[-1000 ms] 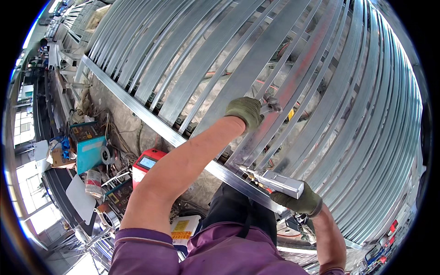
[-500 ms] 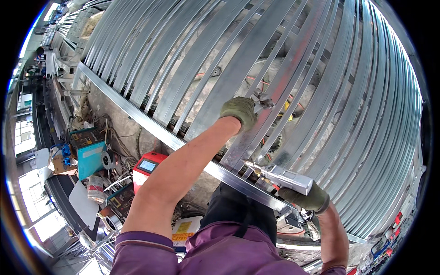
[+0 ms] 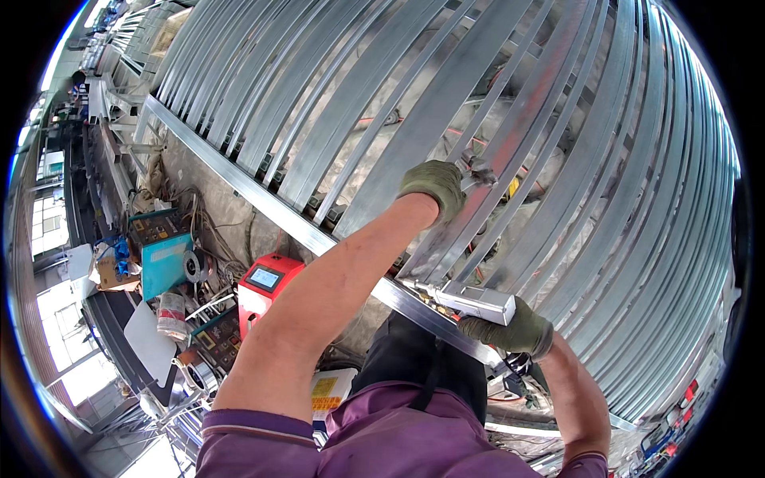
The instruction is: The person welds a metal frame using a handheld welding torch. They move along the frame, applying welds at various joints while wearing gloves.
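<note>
My left hand (image 3: 436,190), in an olive-green glove, is closed at a wide flat metal bar with a reddish streak (image 3: 510,147). From its fingers sticks a small grey metal piece with a lumpy end (image 3: 480,177); its kind is unclear. My right hand (image 3: 514,331), gloved alike, grips a silver box-bodied welding torch (image 3: 476,301). The torch's thin nozzle points left, close to where the bar's near end meets the bright front rail (image 3: 319,241). Whether the tip touches metal cannot be made out. Part of the right hand's grip is hidden beneath the torch.
Long galvanized bars (image 3: 351,103), wide and narrow, run away from me with gaps between them. Left of the rail stand a red machine with a small screen (image 3: 267,279), a teal machine (image 3: 166,267) and tangled cables (image 3: 209,231). A white box with a yellow label (image 3: 331,390) sits near my legs.
My right hand has moved the torch leftward and nearer the front rail. The left hand keeps its place on the bars. The whole view has shifted slightly.
</note>
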Demonstrator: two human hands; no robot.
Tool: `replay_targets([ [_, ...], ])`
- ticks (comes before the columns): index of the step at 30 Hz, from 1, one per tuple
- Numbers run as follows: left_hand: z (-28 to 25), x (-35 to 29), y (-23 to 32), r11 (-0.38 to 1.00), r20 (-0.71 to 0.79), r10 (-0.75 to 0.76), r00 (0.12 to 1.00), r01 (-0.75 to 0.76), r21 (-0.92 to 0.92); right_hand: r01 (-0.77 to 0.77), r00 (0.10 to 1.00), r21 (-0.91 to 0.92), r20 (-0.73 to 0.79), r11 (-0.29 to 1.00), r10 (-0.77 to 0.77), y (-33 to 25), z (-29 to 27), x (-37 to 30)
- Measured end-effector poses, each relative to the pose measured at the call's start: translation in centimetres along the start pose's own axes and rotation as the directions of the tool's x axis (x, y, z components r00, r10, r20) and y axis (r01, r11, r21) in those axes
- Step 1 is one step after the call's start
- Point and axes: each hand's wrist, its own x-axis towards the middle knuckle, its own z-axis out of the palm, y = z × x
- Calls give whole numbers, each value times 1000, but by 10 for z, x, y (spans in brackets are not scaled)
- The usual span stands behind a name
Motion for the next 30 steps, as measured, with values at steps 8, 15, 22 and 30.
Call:
replay_targets([
  [8, -1, -1, 1, 1000, -22, 0, 1000, 0, 20, 21, 999, -34, 29, 999, -20, -4, 2, 4],
  [15, -5, -2, 4, 1000, -12, -12, 1000, 12, 14, 53, 998, -149, 38, 987, -48, -4, 2, 4],
  [22, -1, 2, 1, 1000, -8, -18, 1000, 18, -2, 20, 999, -211, 41, 977, -12, -21, 1, 0],
  [30, -3, 0, 2, 1000, 3, -10, 1000, 9, 10, 29, 999, -199, 29, 980, -24, -16, 2, -2],
])
